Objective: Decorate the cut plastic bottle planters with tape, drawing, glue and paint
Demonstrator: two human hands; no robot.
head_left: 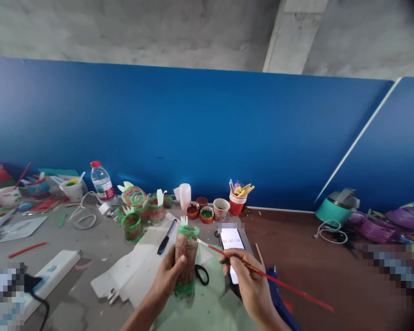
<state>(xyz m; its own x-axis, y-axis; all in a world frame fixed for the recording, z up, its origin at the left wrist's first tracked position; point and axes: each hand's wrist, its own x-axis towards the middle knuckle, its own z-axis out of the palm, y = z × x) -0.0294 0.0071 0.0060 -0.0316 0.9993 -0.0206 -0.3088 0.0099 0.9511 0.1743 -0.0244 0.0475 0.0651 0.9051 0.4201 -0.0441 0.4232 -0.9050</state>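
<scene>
My left hand (170, 271) is wrapped round the side of an upright bottle-like container (186, 250), painted brown with green bands at top and bottom. White pointed pieces stick up from its rim. In my right hand (244, 273) is a long red paintbrush (293, 288), pinched near its front. The brush tip points left, close to the container's upper right side; whether it touches, I cannot tell. Under my right hand lies a phone (232, 236) with a timer on its screen. The black handle of scissors (202, 275) shows just right of the container.
Similar painted containers (133, 226) stand behind on the left, near a water bottle (102, 183). Paint cups (207, 214) and a cup of tools (237, 203) line the blue partition (200, 128). A marker (167, 236) lies on white paper; a power strip (51, 276) is at left.
</scene>
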